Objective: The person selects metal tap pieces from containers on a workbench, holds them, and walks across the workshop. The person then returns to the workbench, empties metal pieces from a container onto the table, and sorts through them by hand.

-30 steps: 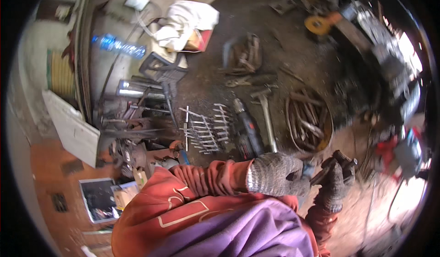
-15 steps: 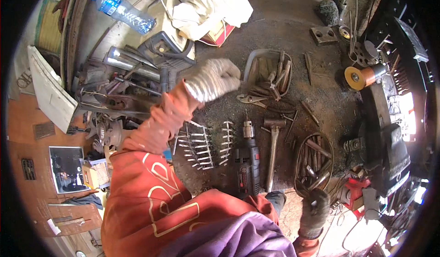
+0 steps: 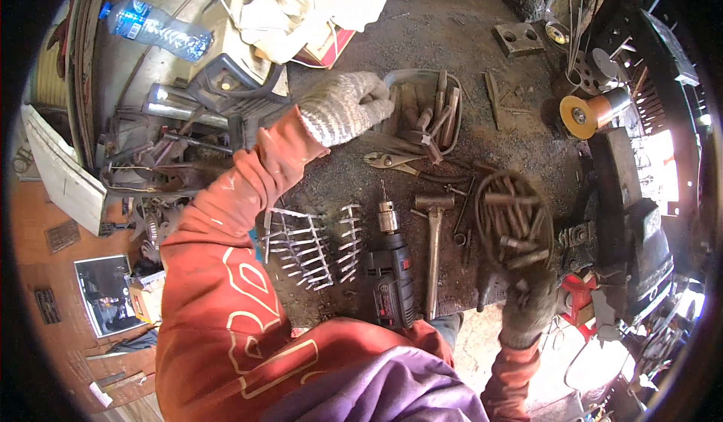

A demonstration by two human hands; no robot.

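My left hand, in a pale knitted glove, is at the left rim of a grey square tray that holds metal bars and a tee-shaped tool. Its fingers are curled; whether they pinch the rim is hidden. My right hand, in a darker glove, is smeared by motion at the near edge of a round container full of short metal rods. Pliers lie by the tray. Between my arms are a hammer, a power drill and welded rows of metal pins.
A bench grinder wheel and a drilled metal block are on the right. A water bottle, a white cloth and a machine with a black handle are at the far left. Metal scraps crowd the left side.
The round container has shifted away from me across the bench, and my right hand has moved forward with it. My left hand stays beside the tray. The whole view has shifted slightly.
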